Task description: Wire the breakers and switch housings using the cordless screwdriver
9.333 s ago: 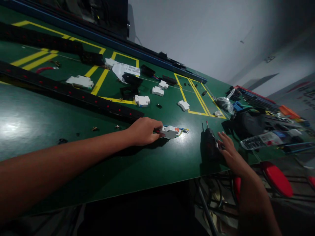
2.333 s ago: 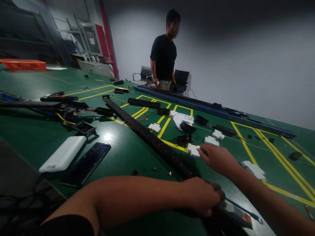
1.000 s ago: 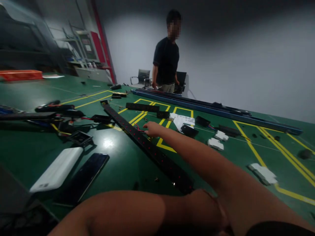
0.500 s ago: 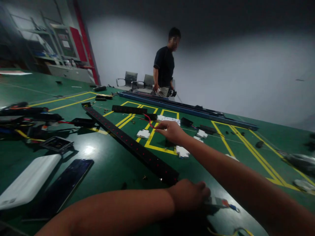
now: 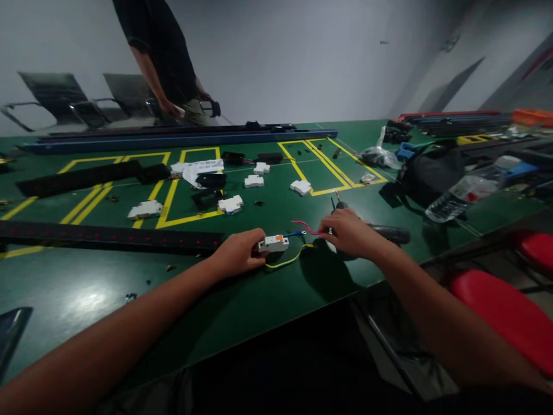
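My left hand [image 5: 242, 252] is closed on a white circuit breaker [image 5: 275, 244] with an orange switch, at the right end of the long black strip [image 5: 108, 236]. A blue wire [image 5: 295, 233] with a ring terminal sticks out of the breaker's right side, and a yellow-green wire [image 5: 285, 263] curves below it. In my right hand [image 5: 345, 232] a short red wire [image 5: 307, 227] is pinched, its free end pointing left. A dark power tool [image 5: 389, 233] lies partly hidden behind my right hand.
Several white breakers [image 5: 231, 204] lie beyond my hands, near black parts and a paper sheet [image 5: 203, 170]. Long blue rails [image 5: 173, 137] cross the far side. A bottle [image 5: 469, 193] and black bag [image 5: 432, 170] are right. A person [image 5: 166, 63] stands behind the table.
The view has swung right and down. My right hand has brought the red wire from the far black parts to beside the breaker. The breaker in my left hand now shows clearly.
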`<move>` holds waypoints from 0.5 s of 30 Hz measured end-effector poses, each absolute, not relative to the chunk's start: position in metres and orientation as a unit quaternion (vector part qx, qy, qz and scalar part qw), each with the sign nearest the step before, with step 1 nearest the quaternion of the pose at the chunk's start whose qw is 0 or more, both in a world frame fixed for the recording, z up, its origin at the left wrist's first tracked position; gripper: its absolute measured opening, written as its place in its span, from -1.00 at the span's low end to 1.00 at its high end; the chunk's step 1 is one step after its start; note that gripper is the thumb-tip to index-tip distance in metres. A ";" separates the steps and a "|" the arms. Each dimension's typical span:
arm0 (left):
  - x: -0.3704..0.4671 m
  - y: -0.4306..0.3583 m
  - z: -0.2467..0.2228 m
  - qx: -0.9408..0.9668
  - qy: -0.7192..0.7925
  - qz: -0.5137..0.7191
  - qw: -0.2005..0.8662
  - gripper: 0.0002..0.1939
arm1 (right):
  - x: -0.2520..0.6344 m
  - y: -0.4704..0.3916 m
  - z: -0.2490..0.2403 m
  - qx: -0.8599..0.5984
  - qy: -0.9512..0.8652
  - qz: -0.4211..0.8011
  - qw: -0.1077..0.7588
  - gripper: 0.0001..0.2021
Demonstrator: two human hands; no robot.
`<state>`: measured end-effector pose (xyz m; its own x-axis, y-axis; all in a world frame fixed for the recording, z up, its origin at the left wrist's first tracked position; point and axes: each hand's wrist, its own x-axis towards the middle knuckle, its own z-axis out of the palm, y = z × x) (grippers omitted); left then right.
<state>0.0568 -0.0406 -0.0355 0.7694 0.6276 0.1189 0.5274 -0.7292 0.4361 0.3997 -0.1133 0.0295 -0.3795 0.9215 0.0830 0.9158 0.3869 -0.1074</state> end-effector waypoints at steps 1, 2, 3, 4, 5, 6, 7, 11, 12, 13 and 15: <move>0.056 -0.041 -0.036 0.918 0.315 0.132 0.202 -0.79 | 0.405 -0.120 0.025 -0.556 -0.831 0.004 0.032 -0.89; 0.056 -0.041 -0.037 0.914 0.315 0.136 0.215 -0.79 | 0.408 -0.125 0.021 -0.557 -0.830 -0.018 0.003 -0.88; 0.055 -0.042 -0.038 0.910 0.315 0.145 0.229 -0.79 | 0.409 -0.128 0.019 -0.559 -0.828 -0.041 -0.020 -0.88; 0.054 -0.042 -0.039 0.904 0.314 0.157 0.243 -0.79 | 0.408 -0.129 0.017 -0.563 -0.824 -0.060 -0.036 -0.86; 0.053 -0.042 -0.040 0.899 0.312 0.171 0.256 -0.79 | 0.407 -0.128 0.016 -0.568 -0.818 -0.072 -0.044 -0.82; 0.053 -0.041 -0.042 0.894 0.310 0.186 0.266 -0.79 | 0.404 -0.126 0.014 -0.575 -0.814 -0.076 -0.044 -0.78; 0.053 -0.041 -0.043 0.889 0.309 0.198 0.273 -0.78 | 0.401 -0.122 0.013 -0.580 -0.810 -0.075 -0.038 -0.73; 0.055 -0.041 -0.041 0.875 0.314 0.205 0.307 -0.72 | 0.387 -0.102 0.003 -0.586 -0.809 -0.047 0.017 -0.66; 0.056 -0.041 -0.039 0.872 0.313 0.204 0.317 -0.71 | 0.384 -0.098 0.000 -0.586 -0.809 -0.038 0.038 -0.68; 0.058 -0.042 -0.037 0.869 0.312 0.204 0.325 -0.70 | 0.382 -0.094 -0.002 -0.585 -0.809 -0.027 0.058 -0.72; 0.062 -0.042 -0.032 0.863 0.317 0.205 0.335 -0.66 | 0.379 -0.090 -0.005 -0.583 -0.808 -0.010 0.087 -0.78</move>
